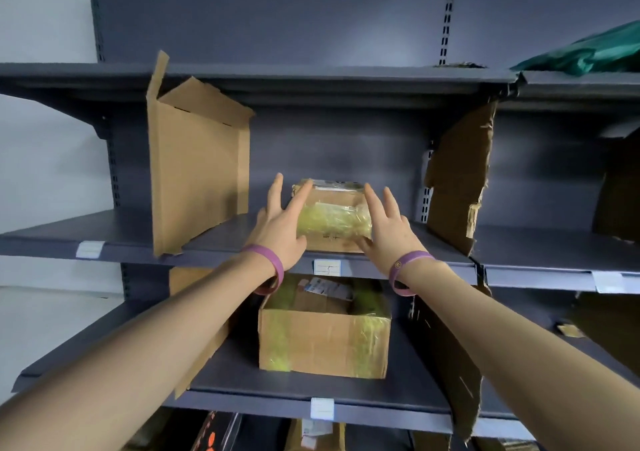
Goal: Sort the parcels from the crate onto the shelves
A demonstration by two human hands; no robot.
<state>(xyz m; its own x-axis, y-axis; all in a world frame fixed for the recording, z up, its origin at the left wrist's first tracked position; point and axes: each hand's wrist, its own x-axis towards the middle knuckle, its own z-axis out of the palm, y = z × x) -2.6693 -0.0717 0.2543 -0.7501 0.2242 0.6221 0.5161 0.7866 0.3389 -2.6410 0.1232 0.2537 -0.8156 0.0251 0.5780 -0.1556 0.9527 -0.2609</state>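
Note:
A small cardboard parcel (335,221) wrapped in yellowish tape sits on the middle shelf (221,242), near its front edge. My left hand (282,223) lies against the parcel's left side with straight, spread fingers. My right hand (388,229) lies against its right side, fingers also straight. Neither hand curls round it. A larger taped cardboard parcel (323,339) with a label on top stands on the shelf below (242,381). The crate is out of view.
Flattened cardboard dividers stand upright: one (197,173) to the left of the small parcel, one (460,177) to its right at the bay post. A green bag (588,52) lies on the top shelf at the right. More boxes show on the bottom shelf.

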